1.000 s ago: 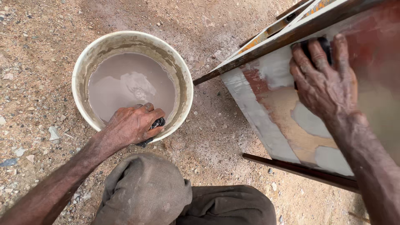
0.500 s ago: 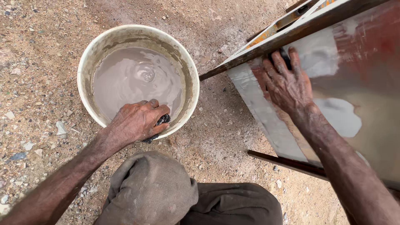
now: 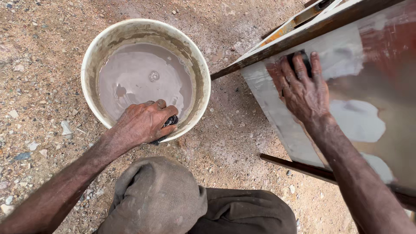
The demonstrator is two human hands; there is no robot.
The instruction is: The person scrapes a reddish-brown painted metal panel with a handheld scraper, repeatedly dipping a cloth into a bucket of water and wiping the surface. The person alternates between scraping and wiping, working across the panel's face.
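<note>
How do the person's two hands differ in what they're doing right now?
The left hand is curled closed around a dark pad at the rim of the bucket; the right hand lies flat, fingers spread, pressing another dark pad against the wet metal panel. The left rests low at the bucket, the right on the sloped panel. Both grip something dark.

Soft, even daylight, bright with no hard shadows. The muddy water (image 3: 143, 80) in the bucket (image 3: 93, 56) carries pale sheen, and the wet metal panel (image 3: 368, 86) reflects whitish patches. Focus is sharp throughout; edges bend slightly.
</note>
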